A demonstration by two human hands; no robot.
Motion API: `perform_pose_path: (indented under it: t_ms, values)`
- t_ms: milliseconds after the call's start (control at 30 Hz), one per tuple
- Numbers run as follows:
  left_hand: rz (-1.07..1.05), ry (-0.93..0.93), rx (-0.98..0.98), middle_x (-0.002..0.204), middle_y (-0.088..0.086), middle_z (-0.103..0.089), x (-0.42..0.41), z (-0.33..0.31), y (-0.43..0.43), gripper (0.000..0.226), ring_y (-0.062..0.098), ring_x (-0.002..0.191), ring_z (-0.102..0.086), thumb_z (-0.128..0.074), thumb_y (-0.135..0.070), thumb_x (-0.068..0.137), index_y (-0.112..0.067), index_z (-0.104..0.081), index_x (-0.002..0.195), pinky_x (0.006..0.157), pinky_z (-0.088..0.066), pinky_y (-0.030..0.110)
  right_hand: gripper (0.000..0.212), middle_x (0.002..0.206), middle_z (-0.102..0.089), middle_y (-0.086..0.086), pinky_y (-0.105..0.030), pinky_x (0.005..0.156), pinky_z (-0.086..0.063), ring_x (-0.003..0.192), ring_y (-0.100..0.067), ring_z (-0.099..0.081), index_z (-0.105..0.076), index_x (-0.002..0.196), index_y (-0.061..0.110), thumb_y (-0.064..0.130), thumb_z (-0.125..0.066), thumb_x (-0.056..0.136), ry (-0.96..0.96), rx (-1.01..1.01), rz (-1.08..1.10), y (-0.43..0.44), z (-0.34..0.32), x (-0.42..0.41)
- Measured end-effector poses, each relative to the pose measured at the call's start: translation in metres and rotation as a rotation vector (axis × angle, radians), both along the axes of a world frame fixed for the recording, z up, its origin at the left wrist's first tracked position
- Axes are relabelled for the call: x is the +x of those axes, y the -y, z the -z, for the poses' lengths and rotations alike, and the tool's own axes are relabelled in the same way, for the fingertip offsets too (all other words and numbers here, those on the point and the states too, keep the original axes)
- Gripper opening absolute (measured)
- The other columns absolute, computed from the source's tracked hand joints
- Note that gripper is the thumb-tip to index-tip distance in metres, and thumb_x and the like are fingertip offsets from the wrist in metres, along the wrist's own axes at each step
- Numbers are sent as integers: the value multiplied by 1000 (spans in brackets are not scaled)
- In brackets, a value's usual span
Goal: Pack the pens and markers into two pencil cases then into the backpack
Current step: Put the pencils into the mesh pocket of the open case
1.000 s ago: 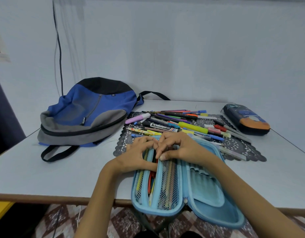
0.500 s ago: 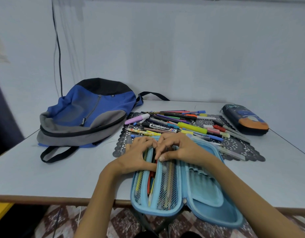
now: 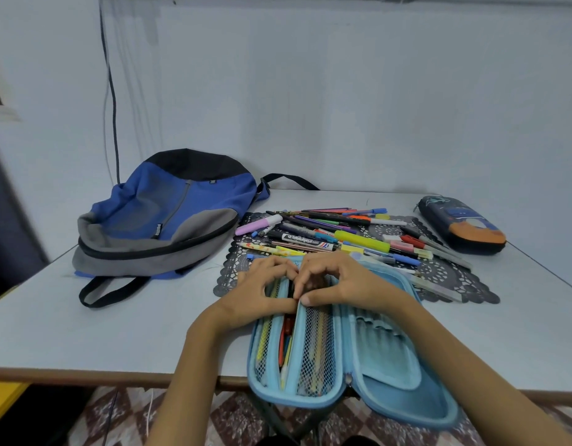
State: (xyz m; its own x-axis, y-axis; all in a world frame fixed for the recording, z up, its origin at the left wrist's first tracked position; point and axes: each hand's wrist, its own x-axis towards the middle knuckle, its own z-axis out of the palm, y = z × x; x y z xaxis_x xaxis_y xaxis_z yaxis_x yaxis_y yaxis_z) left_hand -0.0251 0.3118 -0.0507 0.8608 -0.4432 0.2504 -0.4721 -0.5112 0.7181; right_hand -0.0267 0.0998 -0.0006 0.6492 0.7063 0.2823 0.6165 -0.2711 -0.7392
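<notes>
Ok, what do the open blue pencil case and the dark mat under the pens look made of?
Open blue pencil case: likely a stiff moulded shell under matte fabric, since it keeps its curved shape; pockets are see-through mesh. Dark mat: perhaps thin plastic or vinyl lace, given punched holes and scalloped edge.

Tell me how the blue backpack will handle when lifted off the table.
The backpack lies slumped and creased, so it is probably near-empty, light and floppy. Its loose strap would likely dangle.
</notes>
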Motion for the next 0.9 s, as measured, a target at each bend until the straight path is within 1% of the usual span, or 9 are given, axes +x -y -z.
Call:
perform_pose_path:
  t_ms: [133, 300, 400, 500, 567, 633, 700, 800, 900]
  values:
    - [-21, 40, -62, 119, -23, -48, 1, 1, 2, 34, 8, 128, -40, -65, -57, 67, -38, -64, 95, 112, -25, 53, 8, 88, -68, -10, -36, 77, -50, 82, -23, -62, -75, 88, 5, 10, -75, 82, -28, 41, 66, 4, -6, 0]
    - [-29, 62, -79, 117, -23, -49, -1, 1, 3, 21, 7, 127, -42, -66, -53, 69, -42, -65, 87, 112, -24, 56, 6, 86, -72, 0, -19, 71, -50, 78, -12, -64, -74, 90, 14, 16, -70, 86, -4, 152, 366, 30, -15, 14]
    - [-44, 84, -81, 117, -21, -50, 0, 2, 4, 20, 8, 126, -43, -65, -51, 69, -41, -65, 87, 110, -26, 56, 11, 84, -71, 2, -19, 65, -46, 76, -11, -59, -73, 87, 17, 9, -66, 89, -22, 232, 645, 67, -14, 27]
    - [-52, 92, -81, 117, -21, -50, 0, 1, 4, 21, 6, 125, -43, -64, -50, 69, -40, -65, 88, 110, -26, 55, 24, 83, -69, -6, -23, 63, -43, 74, -15, -57, -72, 79, 15, -7, -64, 84, -52, 57, 861, 102, -6, 33]
    - [-56, 90, -70, 117, -21, -50, 0, 0, 3, 23, 4, 125, -41, -61, -50, 69, -39, -64, 89, 110, -25, 55, 31, 81, -70, -12, -26, 62, -45, 70, -19, -58, -73, 74, 16, -12, -61, 81, -117, -105, 914, 115, 1, 33]
    - [-63, 85, -58, 118, -21, -50, -1, -1, 4, 25, 3, 126, -39, -58, -50, 68, -39, -63, 91, 111, -23, 55, 29, 84, -71, -14, -26, 63, -45, 76, -22, -60, -75, 75, 14, -11, -61, 81, -122, -217, 918, 121, 4, 32]
    - [-65, 76, -63, 120, -18, -50, -2, -2, 5, 26, 3, 126, -40, -56, -47, 68, -39, -62, 92, 111, -23, 56, 25, 83, -70, -12, -21, 60, -41, 76, -19, -58, -76, 79, 10, -10, -62, 83, -107, -247, 916, 121, 3, 31]
    - [-60, 73, -77, 120, -15, -51, -1, 0, 4, 25, 6, 126, -42, -57, -44, 68, -40, -62, 92, 111, -24, 57, 27, 69, -64, -2, -21, 55, -37, 67, -15, -54, -72, 76, 11, -10, -58, 85, -97, -273, 922, 118, 4, 32]
    - [-60, 80, -80, 118, -17, -51, -1, -1, 4, 25, 7, 125, -43, -56, -44, 68, -41, -62, 92, 110, -26, 57, 25, 74, -61, -2, -24, 59, -38, 69, -13, -52, -67, 78, 14, -6, -57, 88, -48, -287, 947, 116, 6, 33]
